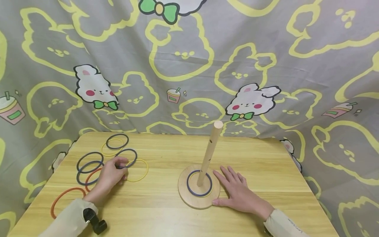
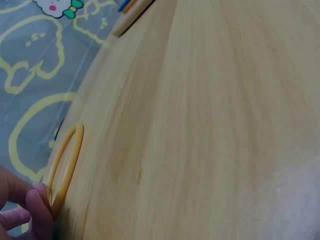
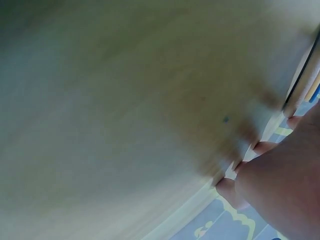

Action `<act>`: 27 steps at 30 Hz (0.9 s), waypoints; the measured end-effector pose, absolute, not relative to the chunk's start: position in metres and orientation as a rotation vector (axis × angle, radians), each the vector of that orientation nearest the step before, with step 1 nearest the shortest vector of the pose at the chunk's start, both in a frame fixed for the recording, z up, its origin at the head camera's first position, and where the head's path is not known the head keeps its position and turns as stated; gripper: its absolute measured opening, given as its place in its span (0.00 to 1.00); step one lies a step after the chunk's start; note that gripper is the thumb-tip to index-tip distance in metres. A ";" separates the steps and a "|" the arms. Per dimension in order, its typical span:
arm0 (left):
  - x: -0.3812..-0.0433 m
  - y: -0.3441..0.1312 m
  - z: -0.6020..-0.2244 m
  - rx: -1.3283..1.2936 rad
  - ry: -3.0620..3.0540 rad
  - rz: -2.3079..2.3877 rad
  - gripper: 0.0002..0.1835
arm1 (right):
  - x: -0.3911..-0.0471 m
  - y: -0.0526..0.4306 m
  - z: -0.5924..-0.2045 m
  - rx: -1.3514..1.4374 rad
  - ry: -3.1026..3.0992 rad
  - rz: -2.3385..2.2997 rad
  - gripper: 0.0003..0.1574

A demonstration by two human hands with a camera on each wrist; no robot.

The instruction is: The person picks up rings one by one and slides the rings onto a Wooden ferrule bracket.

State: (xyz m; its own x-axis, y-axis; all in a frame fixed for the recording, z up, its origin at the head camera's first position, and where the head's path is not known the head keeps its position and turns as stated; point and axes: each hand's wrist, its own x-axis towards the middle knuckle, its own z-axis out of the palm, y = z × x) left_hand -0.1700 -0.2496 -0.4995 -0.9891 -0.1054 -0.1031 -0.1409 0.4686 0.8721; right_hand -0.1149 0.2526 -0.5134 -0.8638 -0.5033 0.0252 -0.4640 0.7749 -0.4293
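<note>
On the table's left side, my left hand (image 1: 111,174) pinches the near edge of a yellow ring (image 1: 147,171), which looks nearly flat on the tabletop; the left wrist view shows the thumb and a finger meeting at this yellow ring (image 2: 75,150). Just behind those fingers lies a dark blue ring (image 1: 136,154). My right hand (image 1: 237,192), fingers spread, rests beside the round wooden base (image 1: 183,194), with the thumb at its rim. A wooden post (image 1: 209,151) rises from this base. Around its foot lies a dark blue ring (image 1: 188,186), with yellow showing beneath.
More dark blue rings (image 1: 128,141) lie at the left, partly overlapping a yellow ring (image 1: 102,149) and a red ring (image 1: 87,181). Another red ring (image 1: 53,205) lies near the left forearm. A patterned grey curtain (image 1: 189,89) hangs behind the table.
</note>
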 end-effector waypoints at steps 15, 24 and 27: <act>-0.170 -0.253 -0.488 -0.072 3.035 1.337 0.11 | -0.114 0.252 -0.510 -0.764 2.866 -0.667 0.67; -0.168 -0.261 -0.463 0.119 3.360 1.225 0.10 | -0.113 0.252 -0.511 -0.776 2.875 -0.664 0.67; -0.166 -0.264 -0.453 0.094 3.329 1.304 0.10 | -0.114 0.252 -0.511 -0.782 2.873 -0.664 0.67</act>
State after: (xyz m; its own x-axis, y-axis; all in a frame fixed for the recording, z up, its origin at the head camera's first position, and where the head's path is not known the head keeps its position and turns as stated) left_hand -0.1657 -0.2637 -0.4534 -0.9055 -0.1070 0.4106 0.2003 0.7452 0.6360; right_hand -0.1136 0.2523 -0.5109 -0.8648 -0.5015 0.0256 -0.4619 0.7744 -0.4323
